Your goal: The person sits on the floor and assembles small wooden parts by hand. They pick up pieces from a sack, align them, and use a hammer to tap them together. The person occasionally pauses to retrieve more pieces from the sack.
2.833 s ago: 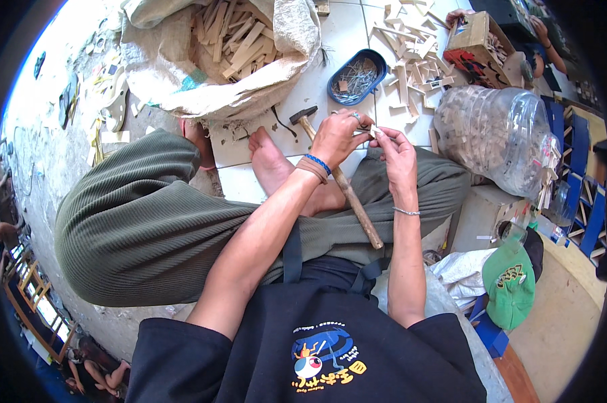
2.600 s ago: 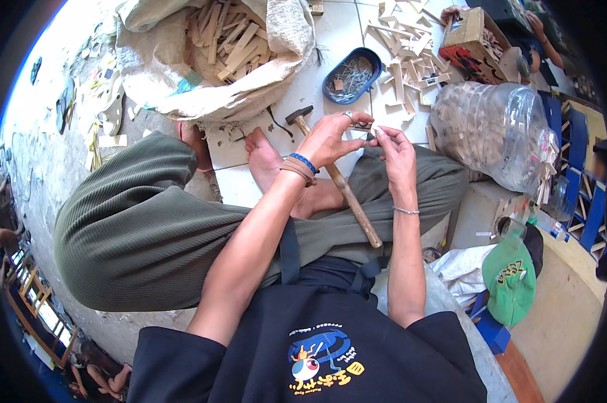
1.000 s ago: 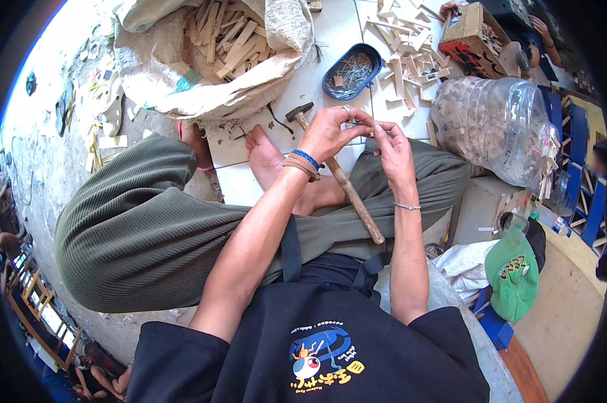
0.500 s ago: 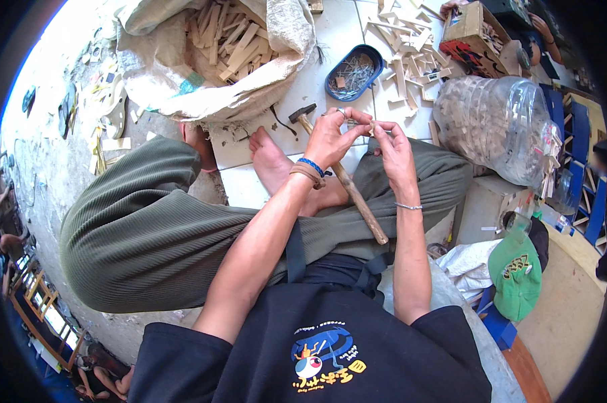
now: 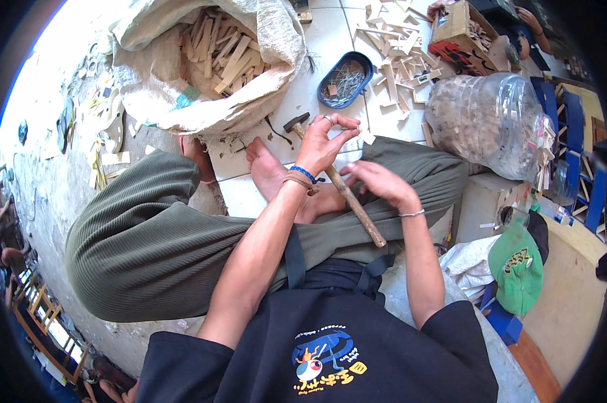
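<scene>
My left hand (image 5: pixel 320 144) is closed in a pinch, with a small pale piece of wood (image 5: pixel 366 136) showing at its fingertips. A hammer (image 5: pixel 357 209) with a wooden handle lies slanted across my lap, passing beneath this hand. Its dark metal head (image 5: pixel 296 122) shows just past the knuckles. Beside the handle, my right hand (image 5: pixel 382 183) is empty, its fingers bent loosely and apart. Whether its fingertips touch the handle I cannot tell. Beyond both hands stands a blue oval tub (image 5: pixel 368 79) of nails.
A large white sack (image 5: pixel 276 87) of wood strips stands at the far left. Loose wood pieces (image 5: pixel 401 70) lie on the tiles. To the right are a carton (image 5: pixel 451 30), a big clear plastic bottle (image 5: pixel 481 121) of wood bits and a green cap (image 5: pixel 516 269). People sit farther off.
My right hand has left the small wood piece and moved down toward the hammer handle. My left hand keeps its pinch. The whole view has shifted slightly.
</scene>
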Available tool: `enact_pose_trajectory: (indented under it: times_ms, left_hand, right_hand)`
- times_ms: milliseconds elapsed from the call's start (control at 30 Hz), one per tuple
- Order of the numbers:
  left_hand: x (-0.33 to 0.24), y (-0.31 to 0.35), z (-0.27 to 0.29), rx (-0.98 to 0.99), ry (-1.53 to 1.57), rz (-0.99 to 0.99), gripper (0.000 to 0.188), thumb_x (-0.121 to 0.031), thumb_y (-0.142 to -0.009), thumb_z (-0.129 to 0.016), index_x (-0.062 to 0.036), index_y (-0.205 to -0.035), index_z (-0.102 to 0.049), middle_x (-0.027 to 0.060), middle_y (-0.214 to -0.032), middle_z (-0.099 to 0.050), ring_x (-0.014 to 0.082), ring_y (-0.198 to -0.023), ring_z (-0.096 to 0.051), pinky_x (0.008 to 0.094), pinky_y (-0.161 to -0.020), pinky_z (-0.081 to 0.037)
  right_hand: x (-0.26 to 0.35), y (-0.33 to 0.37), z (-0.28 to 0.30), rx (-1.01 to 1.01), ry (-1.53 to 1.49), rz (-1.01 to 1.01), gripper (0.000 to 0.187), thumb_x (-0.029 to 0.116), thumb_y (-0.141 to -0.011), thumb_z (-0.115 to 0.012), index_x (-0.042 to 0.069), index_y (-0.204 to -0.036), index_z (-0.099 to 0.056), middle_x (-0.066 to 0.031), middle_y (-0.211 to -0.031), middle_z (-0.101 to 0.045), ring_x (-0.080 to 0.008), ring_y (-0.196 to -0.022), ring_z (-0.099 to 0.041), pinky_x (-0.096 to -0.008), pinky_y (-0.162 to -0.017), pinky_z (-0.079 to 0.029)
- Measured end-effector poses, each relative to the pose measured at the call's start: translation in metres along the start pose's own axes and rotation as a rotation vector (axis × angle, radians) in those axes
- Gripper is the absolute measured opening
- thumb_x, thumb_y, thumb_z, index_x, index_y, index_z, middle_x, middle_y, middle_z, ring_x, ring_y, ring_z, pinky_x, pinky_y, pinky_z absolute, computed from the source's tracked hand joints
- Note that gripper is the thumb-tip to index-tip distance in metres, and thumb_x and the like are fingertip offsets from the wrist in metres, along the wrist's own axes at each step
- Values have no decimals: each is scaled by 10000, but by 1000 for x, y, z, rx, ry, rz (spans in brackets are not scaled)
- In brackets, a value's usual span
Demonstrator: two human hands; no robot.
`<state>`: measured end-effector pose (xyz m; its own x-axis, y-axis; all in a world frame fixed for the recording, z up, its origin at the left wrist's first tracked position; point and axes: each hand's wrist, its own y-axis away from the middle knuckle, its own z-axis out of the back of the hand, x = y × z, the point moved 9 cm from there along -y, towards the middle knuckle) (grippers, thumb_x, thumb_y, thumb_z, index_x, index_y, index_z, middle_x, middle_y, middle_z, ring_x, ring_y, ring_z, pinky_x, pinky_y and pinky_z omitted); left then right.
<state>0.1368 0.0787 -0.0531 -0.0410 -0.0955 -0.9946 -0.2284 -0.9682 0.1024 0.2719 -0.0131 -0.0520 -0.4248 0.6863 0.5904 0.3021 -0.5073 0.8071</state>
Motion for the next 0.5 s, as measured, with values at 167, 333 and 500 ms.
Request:
enact_pose_trajectory:
  times_ms: [167,333,500]
  left_hand:
    - [6,-1,-5,35,26,34,129,-161,-912,-801,-68,-984,-749,66,-1164,-789,182,-1103,-680,360,-1037,-484]
    - [4,-4,3,32,16,48,142,-191,-923,-796,-79,-1000,-753,58,-1169,-791,175,-1110,-680,359,-1042,-479]
    - [-1,-4,3,69,-111,45,142,-217,-938,-793,-101,-1009,-756,43,-1192,-787,151,-1125,-675,351,-1009,-485]
  right_hand:
    - [8,-21,-41,-61,50,104,547,459,-1067,-571,-3,-1360,-575,-94,-970,-694,-152,-762,-635,-307,-723,-518]
    - [7,19,-25,70,159,-93,430,398,-1068,-548,-1,-1228,-562,-24,-870,-625,-135,-617,-575,-314,-580,-484]
    - [18,90,16,112,525,91,302,310,-1069,-542,34,-1185,-501,-144,-894,-699,-335,-678,-667,-439,-640,-529]
